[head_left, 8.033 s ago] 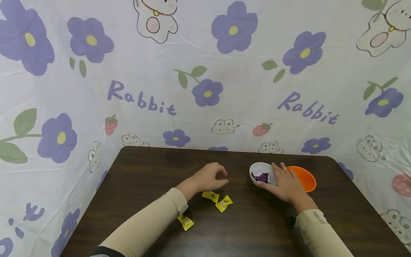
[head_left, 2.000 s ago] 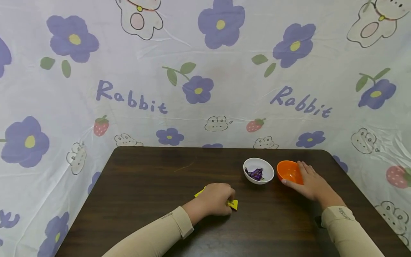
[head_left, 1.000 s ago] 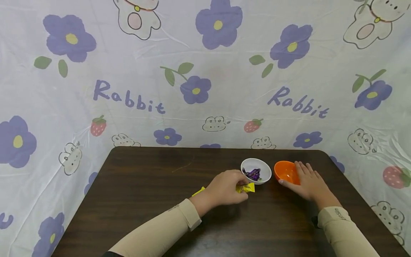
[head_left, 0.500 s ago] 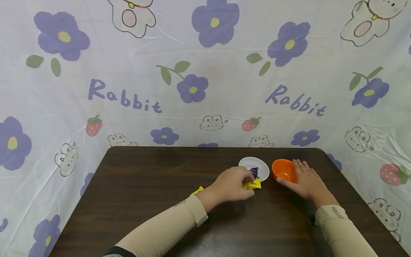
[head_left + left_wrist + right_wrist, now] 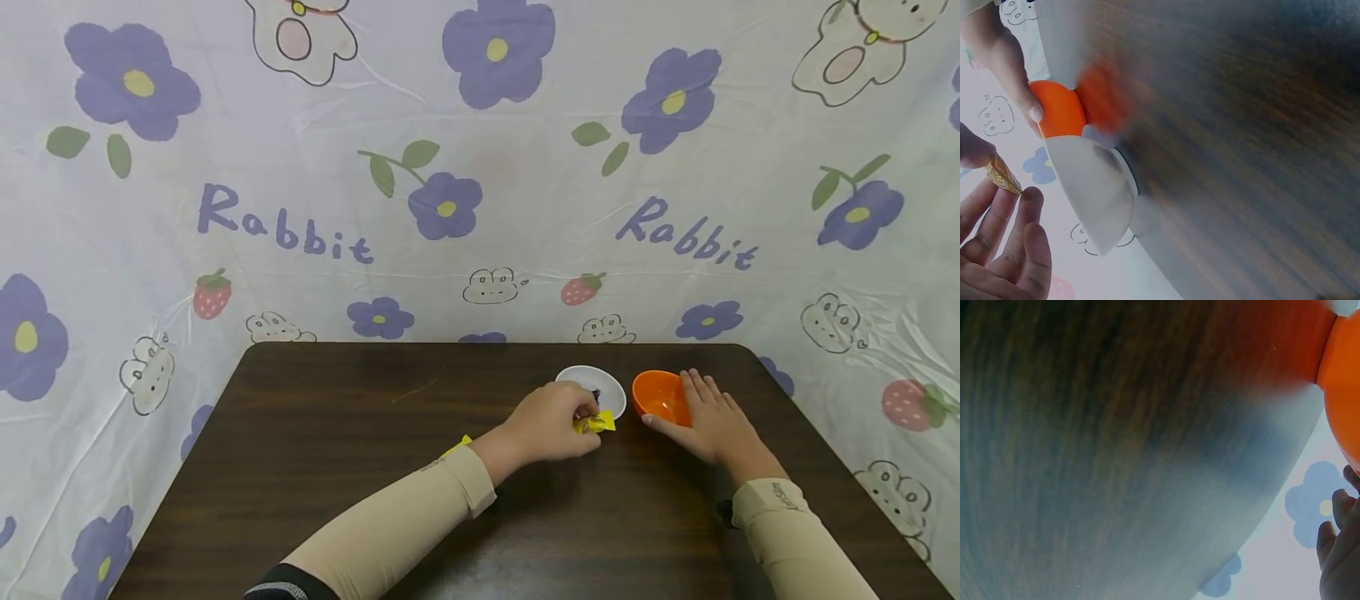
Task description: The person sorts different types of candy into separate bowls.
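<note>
Left hand (image 5: 543, 423) and right hand (image 5: 716, 425) are both bare: the left pinches a small, shiny yellow wrapped packet (image 5: 596, 422) between thumb and fingertips, while the right lies with its fingers long and spread. The packet is held in the air by the near side of a round white bowl (image 5: 617, 398); the left wrist view shows it above rim level. So slight a thing probably suits a fingertip pinch, which leaves one crinkled end poking out. Inside the white bowl, a dark piece (image 5: 596, 395) shows, mostly hidden by the left hand. Just to the right, apart, sits a glossy orange bowl (image 5: 652, 396); the right hand rests against its right side, perhaps to steady it. A second yellow packet (image 5: 459, 445) peeks from behind the left beige sleeve (image 5: 405, 517). Both bowls stand upright on a dark brown wood-grain table (image 5: 337, 433). Beyond hangs a white cloth (image 5: 525, 167) with purple flowers and strawberries, its purple lettering (image 5: 285, 235) reading "Rabbit" twice. Print on the held packet is too small to read.
</note>
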`<state>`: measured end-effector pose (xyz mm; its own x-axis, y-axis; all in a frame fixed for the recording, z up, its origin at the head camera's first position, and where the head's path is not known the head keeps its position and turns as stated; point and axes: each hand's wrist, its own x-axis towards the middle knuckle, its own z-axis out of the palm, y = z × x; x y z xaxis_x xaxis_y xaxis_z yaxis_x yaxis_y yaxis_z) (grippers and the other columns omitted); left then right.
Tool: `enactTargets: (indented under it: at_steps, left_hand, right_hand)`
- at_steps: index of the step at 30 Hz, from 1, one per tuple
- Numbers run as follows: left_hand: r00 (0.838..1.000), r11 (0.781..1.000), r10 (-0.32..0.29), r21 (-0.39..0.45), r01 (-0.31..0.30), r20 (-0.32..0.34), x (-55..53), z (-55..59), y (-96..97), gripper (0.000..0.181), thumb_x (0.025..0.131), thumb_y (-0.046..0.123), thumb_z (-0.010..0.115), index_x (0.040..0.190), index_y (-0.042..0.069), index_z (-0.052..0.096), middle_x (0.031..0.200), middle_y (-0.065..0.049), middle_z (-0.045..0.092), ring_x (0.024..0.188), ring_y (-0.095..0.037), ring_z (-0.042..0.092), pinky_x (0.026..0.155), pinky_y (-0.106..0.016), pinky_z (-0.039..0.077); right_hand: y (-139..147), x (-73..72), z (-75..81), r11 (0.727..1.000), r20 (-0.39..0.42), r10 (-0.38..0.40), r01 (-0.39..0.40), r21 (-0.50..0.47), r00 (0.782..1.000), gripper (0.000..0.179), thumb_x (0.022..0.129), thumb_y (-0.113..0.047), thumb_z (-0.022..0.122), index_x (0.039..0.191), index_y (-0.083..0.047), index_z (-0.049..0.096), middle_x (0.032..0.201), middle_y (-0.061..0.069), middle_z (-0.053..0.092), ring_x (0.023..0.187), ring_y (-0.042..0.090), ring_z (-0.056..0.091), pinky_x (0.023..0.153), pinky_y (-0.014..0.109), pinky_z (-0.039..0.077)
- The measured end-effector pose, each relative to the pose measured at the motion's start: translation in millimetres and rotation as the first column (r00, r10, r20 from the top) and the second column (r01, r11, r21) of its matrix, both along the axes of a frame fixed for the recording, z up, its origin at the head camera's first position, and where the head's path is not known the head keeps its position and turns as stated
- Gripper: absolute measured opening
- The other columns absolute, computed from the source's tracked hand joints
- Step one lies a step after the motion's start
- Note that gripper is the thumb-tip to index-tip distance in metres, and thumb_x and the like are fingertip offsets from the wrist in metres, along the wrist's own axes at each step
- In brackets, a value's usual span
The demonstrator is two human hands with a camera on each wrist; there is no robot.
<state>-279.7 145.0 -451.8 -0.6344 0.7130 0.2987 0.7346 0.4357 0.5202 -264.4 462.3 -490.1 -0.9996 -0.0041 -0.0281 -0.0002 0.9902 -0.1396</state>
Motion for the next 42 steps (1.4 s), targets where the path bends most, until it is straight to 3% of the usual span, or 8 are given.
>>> enactTargets:
  at_steps: [7,14,17,22,28,33,42]
  left_hand:
    - [1.000,1.000,0.009,-0.003,-0.009,-0.010,-9.0,-3.6,9.3,0.030,0.089,0.027,0.080,0.114,0.009,0.079,0.099,0.004,0.073,0.082,-0.005,0.058,0.076,-0.012,0.049]
    - [0.998,0.991,0.022,0.128,-0.029,0.057,-13.0,-4.1,15.3,0.022,0.091,0.017,0.080,0.108,0.003,0.077,0.095,-0.002,0.076,0.081,-0.005,0.061,0.078,-0.009,0.051]
    - [0.996,0.987,0.007,0.158,-0.020,0.084,-13.7,-4.7,15.5,0.021,0.092,0.016,0.080,0.107,0.002,0.076,0.094,-0.003,0.077,0.081,-0.005,0.065,0.079,-0.009,0.052]
    - [0.997,0.987,-0.032,0.159,0.020,0.076,-13.7,-4.4,15.3,0.017,0.095,0.019,0.079,0.103,0.004,0.077,0.092,-0.002,0.078,0.086,-0.014,0.070,0.080,-0.012,0.051]
    - [0.996,0.990,-0.080,0.119,0.076,0.026,-11.2,-8.5,16.6,0.012,0.096,0.024,0.079,0.095,0.012,0.078,0.090,0.007,0.076,0.086,-0.010,0.065,0.081,-0.011,0.049]
    - [0.987,0.988,-0.157,0.013,0.156,0.023,-4.6,-12.9,12.2,0.014,0.098,0.030,0.079,0.096,0.016,0.077,0.091,0.009,0.070,0.083,-0.004,0.060,0.078,-0.009,0.048]
    - [0.964,0.959,-0.243,-0.122,0.256,0.106,5.3,-18.3,-2.2,0.024,0.095,0.028,0.080,0.108,0.008,0.076,0.104,-0.001,0.074,0.093,-0.009,0.067,0.084,-0.012,0.050]
  right_hand:
    - [2.4,0.5,-0.2,1.000,-0.005,0.003,-0.003,0.010,1.000,0.119,0.096,-0.083,0.041,0.164,0.011,0.015,0.168,0.039,0.019,0.155,0.060,0.019,0.124,0.073,0.016]
    - [1.8,-0.5,-1.9,1.000,-0.009,0.005,-0.005,0.001,1.000,0.119,0.096,-0.082,0.043,0.165,0.010,0.015,0.169,0.039,0.019,0.155,0.060,0.018,0.124,0.073,0.016]
    - [1.0,-0.2,-1.8,1.000,-0.006,0.003,-0.003,-0.002,1.000,0.119,0.096,-0.082,0.043,0.165,0.010,0.014,0.169,0.038,0.018,0.155,0.060,0.018,0.124,0.073,0.015]
    - [0.5,0.6,-0.5,1.000,-0.008,0.002,-0.002,0.010,1.000,0.118,0.096,-0.082,0.042,0.165,0.010,0.015,0.168,0.039,0.019,0.155,0.060,0.019,0.124,0.073,0.016]
    - [1.0,1.0,0.4,1.000,-0.004,-0.002,0.002,0.009,1.000,0.118,0.096,-0.082,0.041,0.165,0.010,0.014,0.168,0.039,0.020,0.155,0.060,0.019,0.124,0.073,0.016]
    - [1.5,0.7,-0.2,1.000,0.004,-0.004,0.004,0.009,1.000,0.120,0.095,-0.084,0.041,0.165,0.010,0.014,0.168,0.038,0.019,0.155,0.060,0.018,0.124,0.073,0.016]
    - [1.0,1.5,1.3,1.000,0.013,-0.008,0.008,0.005,1.000,0.122,0.095,-0.085,0.040,0.165,0.010,0.012,0.169,0.038,0.018,0.155,0.060,0.018,0.125,0.073,0.014]
